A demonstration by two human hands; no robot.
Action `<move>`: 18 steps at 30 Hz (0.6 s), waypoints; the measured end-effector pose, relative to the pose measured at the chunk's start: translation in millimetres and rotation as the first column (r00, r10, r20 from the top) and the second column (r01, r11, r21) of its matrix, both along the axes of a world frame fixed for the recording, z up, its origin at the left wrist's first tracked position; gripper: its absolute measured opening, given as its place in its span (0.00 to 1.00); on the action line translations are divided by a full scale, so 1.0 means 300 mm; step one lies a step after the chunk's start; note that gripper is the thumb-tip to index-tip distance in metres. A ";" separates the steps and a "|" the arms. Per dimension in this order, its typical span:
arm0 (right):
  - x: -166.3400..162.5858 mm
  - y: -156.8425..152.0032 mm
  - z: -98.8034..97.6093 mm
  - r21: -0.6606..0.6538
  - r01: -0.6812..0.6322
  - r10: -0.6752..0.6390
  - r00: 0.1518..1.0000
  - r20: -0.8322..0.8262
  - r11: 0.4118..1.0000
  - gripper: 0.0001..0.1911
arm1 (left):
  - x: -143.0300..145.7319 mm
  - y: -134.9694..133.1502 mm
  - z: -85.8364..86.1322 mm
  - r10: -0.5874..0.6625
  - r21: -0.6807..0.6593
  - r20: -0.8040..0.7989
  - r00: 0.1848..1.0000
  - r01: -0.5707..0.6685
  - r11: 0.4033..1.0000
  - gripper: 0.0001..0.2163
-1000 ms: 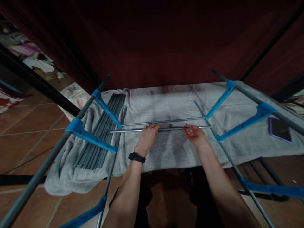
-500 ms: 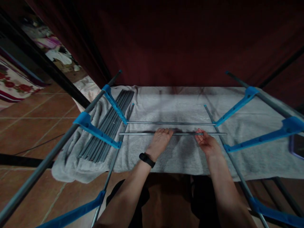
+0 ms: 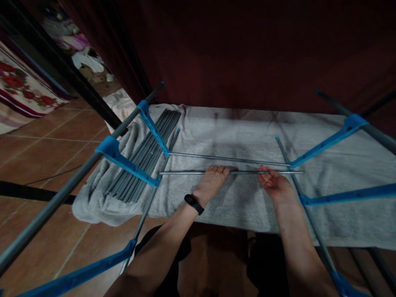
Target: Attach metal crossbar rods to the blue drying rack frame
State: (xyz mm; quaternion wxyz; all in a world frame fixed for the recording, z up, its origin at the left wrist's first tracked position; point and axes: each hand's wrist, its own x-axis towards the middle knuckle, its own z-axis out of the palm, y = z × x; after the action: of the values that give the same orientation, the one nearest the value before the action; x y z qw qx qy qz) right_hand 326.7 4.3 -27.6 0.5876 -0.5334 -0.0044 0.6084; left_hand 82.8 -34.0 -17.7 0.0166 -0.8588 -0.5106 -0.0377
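Note:
A thin grey metal rod (image 3: 244, 172) lies crosswise between two side frames, and both my hands are on it. My left hand (image 3: 213, 180), with a black band on the wrist, wraps over the rod left of its middle. Farther right, my right hand (image 3: 272, 184) pinches the rod with palm turned up. Behind it, a second rod (image 3: 222, 157) joins blue plastic brackets (image 3: 154, 128) on the left to a blue bracket (image 3: 321, 142) on the right. The held rod's left end is near the lower left bracket (image 3: 130, 165); whether it touches is unclear.
Several grey tubes (image 3: 145, 156) lie bundled at the left on a grey towel (image 3: 235, 128). Long side poles (image 3: 58, 206) rise at both sides. A dark red curtain (image 3: 232, 53) hangs behind. Tiled floor (image 3: 46, 148) and a flowered cloth (image 3: 24, 90) are at the left.
The camera view has shifted slightly, and the right side frame appears farther right and tilted. Both hands keep their hold on the rod, which stays nearly in place.

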 end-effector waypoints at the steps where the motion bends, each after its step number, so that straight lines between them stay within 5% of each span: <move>1: 0.003 0.002 -0.002 0.004 -0.004 0.004 1.000 0.000 1.000 0.14 | 0.000 0.001 0.002 0.001 0.002 0.004 1.000 -0.001 1.000 0.15; 18: -0.016 0.010 -0.003 0.027 0.019 -0.020 0.998 0.060 0.999 0.12 | -0.021 0.030 -0.008 0.000 0.010 0.035 0.999 -0.001 1.000 0.18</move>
State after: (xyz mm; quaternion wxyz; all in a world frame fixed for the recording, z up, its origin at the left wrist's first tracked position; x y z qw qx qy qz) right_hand 322.0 7.2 -28.6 0.6002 -0.5435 -0.0251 0.5863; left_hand 76.5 -25.0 -20.0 0.0120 -0.8578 -0.5108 -0.0551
